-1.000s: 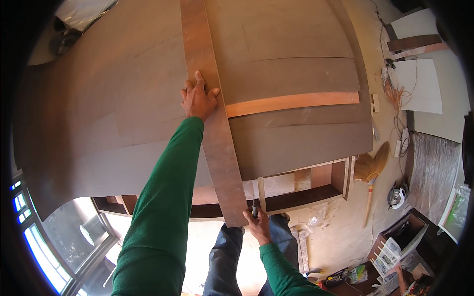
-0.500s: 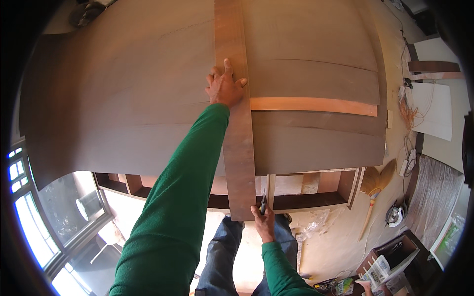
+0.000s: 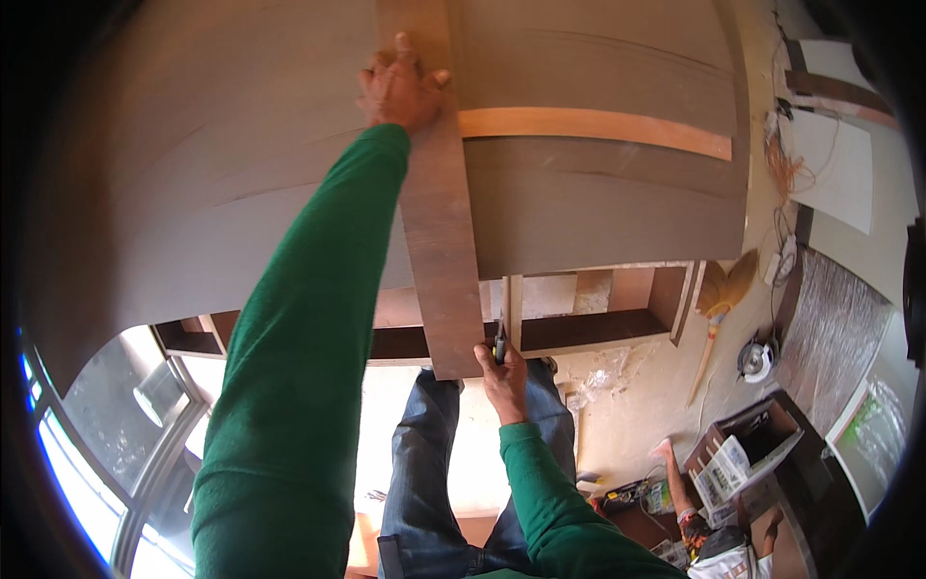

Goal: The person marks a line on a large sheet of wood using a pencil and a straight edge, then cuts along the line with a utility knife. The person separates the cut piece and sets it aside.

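Note:
A long brown wooden board [image 3: 444, 251] lies across a large grey-brown sheet [image 3: 579, 207], its near end jutting past the sheet's edge. My left hand [image 3: 400, 95] rests on the board's far part with fingers spread, pressing it flat. At the near end, my right hand [image 3: 504, 386] is closed around a slim dark-handled utility knife [image 3: 500, 347]; its thin blade points away from me, just right of the board, near the sheet's edge. My fingers partly hide the handle. An orange-brown strip [image 3: 598, 125] shows in a gap on the sheet, right of the board.
Under the sheet stands a wooden frame with compartments [image 3: 598, 333]. Right of it on the floor are a broom [image 3: 714, 309], a circular power tool [image 3: 757, 357] and orange cable [image 3: 786, 164]. Another person [image 3: 723, 550] is at the lower right, beside a dark box-like cabinet [image 3: 752, 444].
The view has tilted, so the table and both hands sit higher in the picture. More of the other person shows at lower right. Both hands keep their places on board and knife.

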A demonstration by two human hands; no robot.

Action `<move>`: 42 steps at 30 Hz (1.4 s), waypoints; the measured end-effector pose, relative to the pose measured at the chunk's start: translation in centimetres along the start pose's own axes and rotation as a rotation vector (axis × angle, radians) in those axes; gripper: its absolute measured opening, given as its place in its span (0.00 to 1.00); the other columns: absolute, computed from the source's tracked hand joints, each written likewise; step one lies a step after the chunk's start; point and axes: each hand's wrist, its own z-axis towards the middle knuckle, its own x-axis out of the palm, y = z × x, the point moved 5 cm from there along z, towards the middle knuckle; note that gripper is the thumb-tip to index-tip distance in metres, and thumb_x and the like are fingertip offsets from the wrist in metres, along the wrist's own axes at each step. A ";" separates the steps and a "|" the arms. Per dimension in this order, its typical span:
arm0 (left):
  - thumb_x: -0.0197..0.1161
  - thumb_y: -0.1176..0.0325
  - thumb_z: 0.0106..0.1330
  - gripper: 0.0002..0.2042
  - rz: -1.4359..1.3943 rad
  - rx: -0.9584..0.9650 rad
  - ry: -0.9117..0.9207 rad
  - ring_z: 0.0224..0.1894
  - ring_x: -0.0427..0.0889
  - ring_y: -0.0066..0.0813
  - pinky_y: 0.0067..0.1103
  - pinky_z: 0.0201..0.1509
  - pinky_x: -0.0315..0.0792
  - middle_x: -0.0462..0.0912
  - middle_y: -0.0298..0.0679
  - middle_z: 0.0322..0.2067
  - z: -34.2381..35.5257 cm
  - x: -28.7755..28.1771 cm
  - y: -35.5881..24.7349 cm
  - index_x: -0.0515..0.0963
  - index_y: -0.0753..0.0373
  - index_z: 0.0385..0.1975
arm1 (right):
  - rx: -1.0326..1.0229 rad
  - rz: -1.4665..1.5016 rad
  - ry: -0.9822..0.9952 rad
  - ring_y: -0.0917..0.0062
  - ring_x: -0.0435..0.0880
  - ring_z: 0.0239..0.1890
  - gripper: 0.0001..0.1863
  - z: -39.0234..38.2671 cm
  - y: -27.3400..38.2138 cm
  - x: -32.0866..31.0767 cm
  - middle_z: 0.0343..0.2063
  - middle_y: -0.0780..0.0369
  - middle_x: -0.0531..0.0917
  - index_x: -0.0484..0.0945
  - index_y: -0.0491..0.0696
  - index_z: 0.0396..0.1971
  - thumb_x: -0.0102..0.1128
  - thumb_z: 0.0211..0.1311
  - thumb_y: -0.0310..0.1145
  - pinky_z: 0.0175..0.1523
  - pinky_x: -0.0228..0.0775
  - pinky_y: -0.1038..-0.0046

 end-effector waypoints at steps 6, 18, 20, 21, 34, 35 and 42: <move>0.68 0.45 0.68 0.44 -0.067 0.001 0.031 0.73 0.61 0.59 0.50 0.72 0.66 0.65 0.53 0.72 0.1 0.9 -1.2 0.56 0.50 0.80 | -0.019 -0.042 -0.116 0.81 0.76 0.28 0.19 0.0 1.7 -1.3 0.24 0.66 0.81 0.85 0.45 0.38 0.74 0.67 0.48 0.37 0.72 0.71; 0.67 0.44 0.69 0.43 -0.060 -0.027 0.045 0.72 0.62 0.56 0.52 0.70 0.66 0.64 0.49 0.72 -0.2 0.2 -0.1 0.57 0.50 0.80 | -0.010 -0.153 -0.082 0.63 0.86 0.30 0.14 0.3 3.1 -1.1 0.27 0.58 0.86 0.86 0.47 0.34 0.74 0.64 0.43 0.38 0.76 0.63; 0.67 0.44 0.69 0.43 -0.060 -0.019 0.039 0.72 0.62 0.56 0.52 0.70 0.66 0.64 0.49 0.72 -0.2 0.3 0.0 0.56 0.50 0.81 | -0.028 -0.174 -0.087 0.62 0.86 0.31 0.15 0.3 3.2 -1.2 0.27 0.58 0.86 0.86 0.47 0.34 0.74 0.64 0.44 0.38 0.76 0.63; 0.67 0.44 0.69 0.43 -0.068 -0.011 0.039 0.72 0.62 0.57 0.52 0.70 0.66 0.64 0.49 0.72 -0.2 0.3 0.0 0.56 0.50 0.81 | -0.038 -0.177 -0.091 0.62 0.86 0.31 0.15 0.3 3.1 -1.2 0.26 0.58 0.86 0.86 0.47 0.34 0.74 0.64 0.44 0.39 0.76 0.62; 0.68 0.44 0.68 0.44 -0.100 0.000 0.042 0.73 0.61 0.59 0.59 0.69 0.64 0.64 0.50 0.71 -0.2 0.4 -0.5 0.56 0.50 0.80 | -0.052 -0.193 -0.072 0.58 0.85 0.32 0.17 0.4 0.3 -0.8 0.28 0.56 0.84 0.86 0.50 0.35 0.75 0.63 0.49 0.39 0.75 0.59; 0.68 0.44 0.68 0.44 -0.098 -0.002 0.044 0.73 0.61 0.59 0.59 0.69 0.64 0.64 0.50 0.71 -0.1 0.4 -0.4 0.56 0.50 0.80 | -0.059 -0.201 -0.075 0.58 0.85 0.32 0.17 0.4 0.4 -0.8 0.28 0.56 0.84 0.86 0.50 0.35 0.75 0.63 0.49 0.39 0.75 0.59; 0.68 0.44 0.68 0.44 -0.039 0.001 0.034 0.71 0.63 0.60 0.55 0.69 0.66 0.66 0.51 0.70 -0.1 0.3 -0.4 0.57 0.51 0.80 | -0.056 -0.219 -0.057 0.58 0.85 0.31 0.18 0.3 2.0 -0.8 0.27 0.57 0.84 0.85 0.50 0.34 0.74 0.64 0.51 0.38 0.75 0.59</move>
